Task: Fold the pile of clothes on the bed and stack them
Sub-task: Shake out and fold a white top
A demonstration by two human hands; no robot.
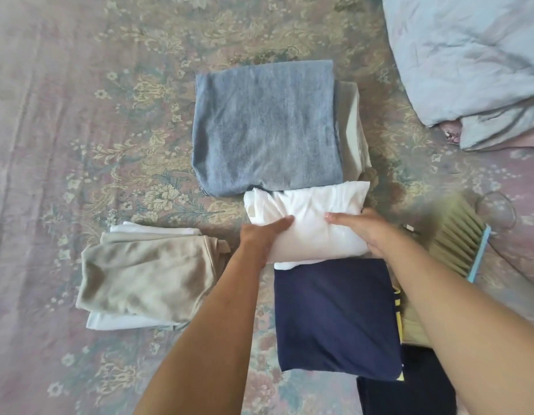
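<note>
Head view: both hands, left [264, 235] and right [363, 230], grip a soft folded white cotton garment [307, 217] from either side above the floral bed [80, 115]

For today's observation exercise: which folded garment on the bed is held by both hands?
The white folded garment, gripped by the left hand and right hand; the blue-grey, navy and beige ones lie untouched.

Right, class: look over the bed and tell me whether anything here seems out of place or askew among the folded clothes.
One thing stands out: a bed brush with a blue back lies at the right, beside the folded white garment that both hands grip. It is no garment. The beige-topped stack also sits askew, white layers poking out beneath.
</note>
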